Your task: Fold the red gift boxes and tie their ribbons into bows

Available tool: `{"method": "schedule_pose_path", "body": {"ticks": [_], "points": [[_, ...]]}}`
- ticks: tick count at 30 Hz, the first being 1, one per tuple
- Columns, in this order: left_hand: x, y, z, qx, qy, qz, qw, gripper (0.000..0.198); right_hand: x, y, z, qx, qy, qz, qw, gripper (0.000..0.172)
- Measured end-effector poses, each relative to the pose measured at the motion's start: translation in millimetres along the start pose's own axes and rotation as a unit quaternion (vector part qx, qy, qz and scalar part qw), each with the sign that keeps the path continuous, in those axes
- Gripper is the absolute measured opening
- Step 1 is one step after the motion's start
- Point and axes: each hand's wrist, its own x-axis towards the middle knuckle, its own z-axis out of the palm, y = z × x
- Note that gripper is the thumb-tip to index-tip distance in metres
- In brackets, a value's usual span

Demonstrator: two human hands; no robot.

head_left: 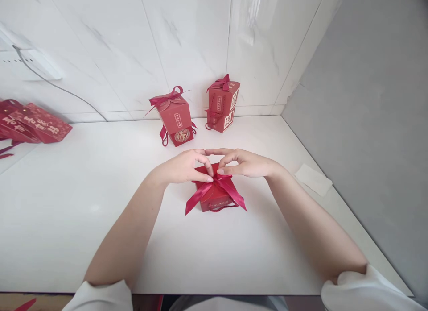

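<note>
Just beneath both grips (183, 166) (248, 163), red box (216, 195)

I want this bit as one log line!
left hand: at ribbon | right hand: at ribbon | ribbon: on box | box: on table | box stacks: behind

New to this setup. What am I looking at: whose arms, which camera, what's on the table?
There is no machine: these are a person's bare arms. The single view comes from a camera on their head, looking forward and down. The left hand and right hand have their fingertips at the ribbon tied on a small red box; how firmly they grip it is hard to tell. Behind are a left stack and a right stack of red boxes. Red packages lie far left, white paper right.
</note>
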Motion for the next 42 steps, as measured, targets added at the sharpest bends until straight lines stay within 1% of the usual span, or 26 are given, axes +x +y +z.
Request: {"method": "schedule_pose_path", "body": {"ticks": [1, 3, 5, 6, 8, 9, 11, 14, 17, 19, 21, 24, 28, 31, 33, 35, 38, 40, 42], "points": [[0.6, -0.3, 0.6, -0.008, -0.004, 0.003, 1.000, 0.015, -0.5, -1.0, -0.4, -0.005, -0.002, -0.003, 1.000, 0.015], [1.8, -0.7, 1.4, -0.009, -0.023, -0.002, 1.000, 0.013, -1.2, -2.5, 0.1, -0.018, -0.005, 0.004, 1.000, 0.021], [2.6, -0.5, 1.7, -0.003, -0.038, -0.015, 0.999, 0.015, -1.3, -3.2, 2.6, -0.044, 0.004, 0.021, 0.999, 0.027], [2.8, -0.1, 1.6, 0.001, -0.042, -0.022, 0.999, 0.016, -1.2, -3.2, 4.3, -0.059, 0.013, 0.026, 0.998, 0.026], [2.7, 1.1, 1.2, 0.008, -0.046, -0.035, 0.998, 0.017, -1.2, -2.9, 7.6, -0.087, 0.027, 0.026, 0.995, 0.019], [2.5, 2.0, 0.8, 0.012, -0.047, -0.041, 0.998, 0.017, -1.3, -3.0, 8.6, -0.096, 0.027, 0.023, 0.995, 0.016], [1.8, 4.5, -0.4, 0.017, -0.055, -0.051, 0.997, 0.016, -2.0, -4.3, 8.7, -0.104, 0.008, 0.027, 0.994, 0.013], [0.6, 9.5, -2.4, 0.019, -0.075, -0.061, 0.995, 0.018, -4.1, -9.0, 4.7, -0.110, -0.028, 0.048, 0.992, 0.016], [-0.2, 14.2, -3.7, 0.030, -0.092, -0.071, 0.993, 0.020, -5.1, -12.7, 1.9, -0.107, -0.045, 0.061, 0.991, 0.018], [-0.6, 16.4, -3.9, 0.037, -0.096, -0.077, 0.992, 0.021, -4.0, -12.1, 3.9, -0.109, -0.041, 0.070, 0.991, 0.018], [-0.9, 17.4, -3.7, 0.042, -0.095, -0.085, 0.991, 0.021, -1.5, -9.3, 8.9, -0.118, -0.019, 0.078, 0.990, 0.018], [-1.7, 16.8, -3.6, 0.048, -0.092, -0.097, 0.990, 0.021, 2.3, -5.3, 16.2, -0.120, 0.009, 0.068, 0.990, 0.016], [-2.6, 15.2, -4.6, 0.040, -0.090, -0.094, 0.991, 0.021, 2.9, -5.8, 14.8, -0.079, -0.014, 0.052, 0.995, 0.016], [-2.2, 15.2, -5.0, 0.037, -0.097, -0.085, 0.991, 0.021, 0.3, -7.0, 7.6, -0.044, -0.021, 0.067, 0.997, 0.022], [-1.5, 15.5, -4.7, 0.041, -0.102, -0.079, 0.991, 0.022, -1.4, -6.3, 2.9, -0.021, -0.020, 0.077, 0.997, 0.029], [-0.8, 15.7, -4.1, 0.046, -0.103, -0.077, 0.991, 0.023, -2.3, -4.8, -0.4, -0.003, -0.032, 0.079, 0.996, 0.036], [-1.5, 16.1, -4.3, 0.047, -0.107, -0.072, 0.990, 0.025, -1.7, -2.9, -2.6, -0.003, -0.046, 0.072, 0.996, 0.044], [-4.0, 16.8, -7.1, 0.046, -0.110, -0.076, 0.990, 0.029, -1.0, -2.3, -3.2, -0.009, -0.035, 0.074, 0.997, 0.047], [-8.4, 17.3, -12.9, 0.048, -0.110, -0.090, 0.989, 0.036, -1.0, -2.2, -3.9, -0.018, -0.025, 0.092, 0.995, 0.048]]}}
